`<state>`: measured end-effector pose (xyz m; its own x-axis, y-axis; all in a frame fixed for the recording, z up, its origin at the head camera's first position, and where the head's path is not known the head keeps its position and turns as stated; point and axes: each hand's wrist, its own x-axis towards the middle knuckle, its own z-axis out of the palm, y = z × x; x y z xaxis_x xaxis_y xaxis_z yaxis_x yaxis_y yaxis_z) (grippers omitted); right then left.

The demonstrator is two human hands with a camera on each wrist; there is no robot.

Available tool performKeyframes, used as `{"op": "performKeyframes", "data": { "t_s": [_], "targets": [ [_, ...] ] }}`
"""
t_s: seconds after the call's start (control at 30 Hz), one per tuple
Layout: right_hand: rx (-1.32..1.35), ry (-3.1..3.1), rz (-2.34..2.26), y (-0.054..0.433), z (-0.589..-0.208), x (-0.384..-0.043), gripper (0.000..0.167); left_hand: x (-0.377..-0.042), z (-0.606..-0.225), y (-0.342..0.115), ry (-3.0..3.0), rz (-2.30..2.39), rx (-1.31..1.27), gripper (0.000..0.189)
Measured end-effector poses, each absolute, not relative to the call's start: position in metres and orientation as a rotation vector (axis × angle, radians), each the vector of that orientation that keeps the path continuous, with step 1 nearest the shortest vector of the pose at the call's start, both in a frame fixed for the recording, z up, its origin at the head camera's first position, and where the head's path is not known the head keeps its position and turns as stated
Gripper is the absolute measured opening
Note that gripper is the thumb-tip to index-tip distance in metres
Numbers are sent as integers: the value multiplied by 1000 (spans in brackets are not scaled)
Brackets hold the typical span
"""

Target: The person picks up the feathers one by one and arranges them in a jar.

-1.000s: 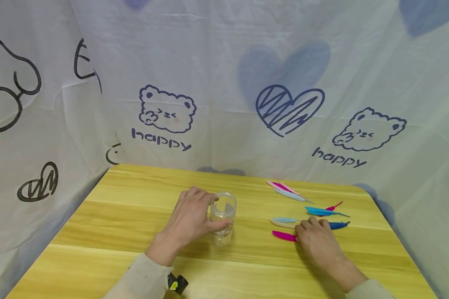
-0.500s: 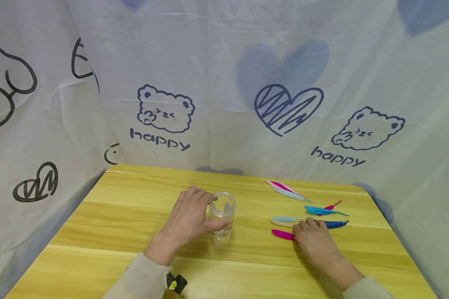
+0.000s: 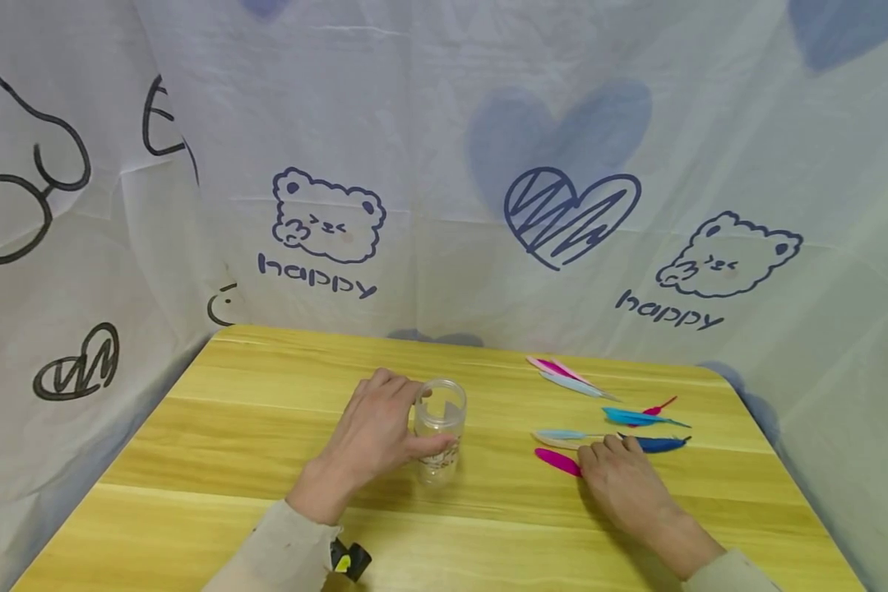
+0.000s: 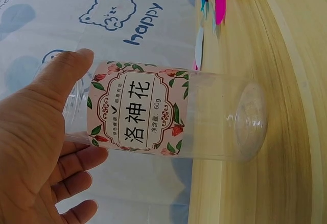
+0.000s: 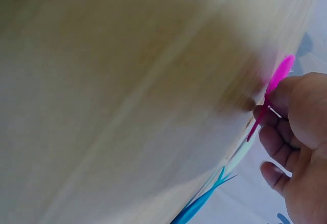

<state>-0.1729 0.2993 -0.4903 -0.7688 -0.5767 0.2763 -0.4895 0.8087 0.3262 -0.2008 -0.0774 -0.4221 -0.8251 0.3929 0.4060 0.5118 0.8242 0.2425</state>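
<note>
My left hand [image 3: 370, 432] grips a clear plastic jar [image 3: 439, 473] standing upright on the wooden table, thumb on the near side. The left wrist view shows the jar's pink floral label [image 4: 138, 111] with Chinese characters and "60g"; the jar looks see-through, with nothing visible inside. Over on the right, my right hand [image 3: 625, 481] pinches a magenta feather [image 3: 557, 461] by its quill between thumb and index finger. In the right wrist view this magenta feather [image 5: 281, 75] is close to the tabletop, its remaining fingers' hold being loose and curled.
Beyond the right hand lie a dark blue feather [image 3: 662, 445], a pale blue and cream feather pair [image 3: 560, 439] and a bright blue feather [image 3: 636, 418] over a magenta one. Farther back are pink and whitish feathers [image 3: 566, 382]. A printed cloth [image 3: 444, 271] hangs behind the table [image 3: 215, 460].
The right hand has shifted slightly left with the magenta feather, whose vane has tilted a little. More of the dark blue feather shows. The left hand and jar stay put.
</note>
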Motion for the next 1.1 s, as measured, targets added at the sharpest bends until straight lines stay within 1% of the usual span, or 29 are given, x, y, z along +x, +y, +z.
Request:
{"op": "performKeyframes", "data": {
  "t_s": [0.2,0.4,0.63,0.93,1.1],
  "targets": [
    [771,-2691,-132,296,-488,-172,27,-201,-422,-77,-2656,-502,-689,78],
    [725,-2740,-23,293,-487,-172,22,-202,-422,-75,-2671,-513,-689,78],
    [692,-2732,-88,290,-486,-174,21,-204,-418,-76,-2773,-642,-634,79],
    [796,-2613,-275,291,-486,-178,27,-202,-413,-77,-2815,-694,-616,78],
    [841,-2527,-275,292,-488,-179,25,-202,-413,-76,-2822,-706,-605,78]
  ]
}}
